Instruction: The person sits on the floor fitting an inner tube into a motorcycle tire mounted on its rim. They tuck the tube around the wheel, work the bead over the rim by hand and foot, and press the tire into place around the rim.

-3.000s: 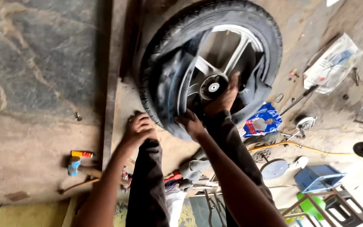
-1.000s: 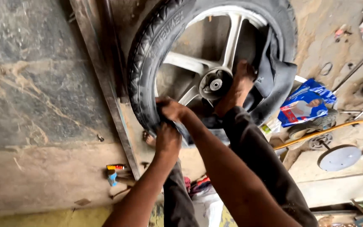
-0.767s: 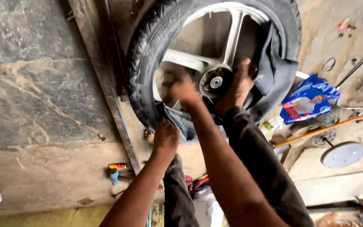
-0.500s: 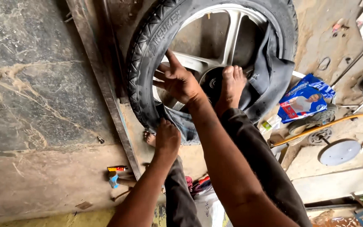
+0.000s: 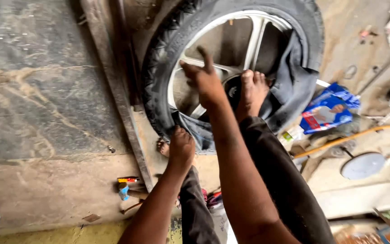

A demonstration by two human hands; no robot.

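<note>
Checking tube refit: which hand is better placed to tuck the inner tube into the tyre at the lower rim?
Probably left: it grips the inner tube at the tyre's lower edge. The right hand is spread open over the spokes.

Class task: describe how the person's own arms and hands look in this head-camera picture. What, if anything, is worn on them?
Both arms are bare as far as the picture shows: no sleeves, no gloves. The left hand and the right hand carry no ring, watch or band that can be seen. Dark trousers cover the legs, and the feet are bare.
</note>
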